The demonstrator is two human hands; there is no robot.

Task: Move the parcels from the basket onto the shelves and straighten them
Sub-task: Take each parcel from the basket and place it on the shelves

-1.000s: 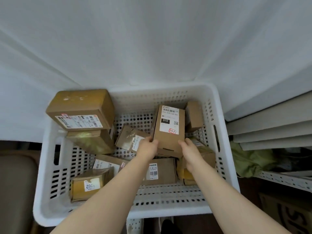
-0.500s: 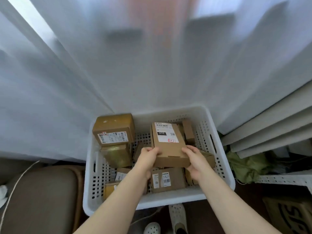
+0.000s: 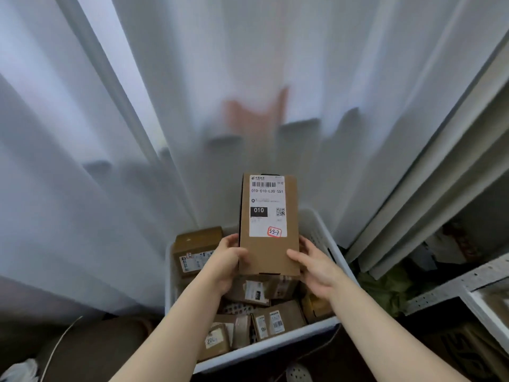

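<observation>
A brown cardboard parcel [image 3: 268, 252] with a white shipping label marked 010 is held up above the basket, label facing me. My left hand [image 3: 227, 261] grips its lower left side and my right hand [image 3: 314, 267] grips its lower right side. Below them stands the white perforated plastic basket [image 3: 275, 346] with several more brown parcels inside, among them a larger box [image 3: 197, 250] at the back left and a small one marked 002 [image 3: 214, 341] at the front. My forearms hide part of the basket's contents.
A white sheer curtain [image 3: 192, 106] hangs right behind the basket. A white perforated metal shelf [image 3: 451, 288] stands at the right, with green cloth [image 3: 385, 288] beside it. A brown cushioned seat [image 3: 91, 351] sits at the lower left.
Both hands have lifted the labelled parcel up out of the basket and tipped it upright toward me. My view has pulled back and risen, so the basket looks smaller.
</observation>
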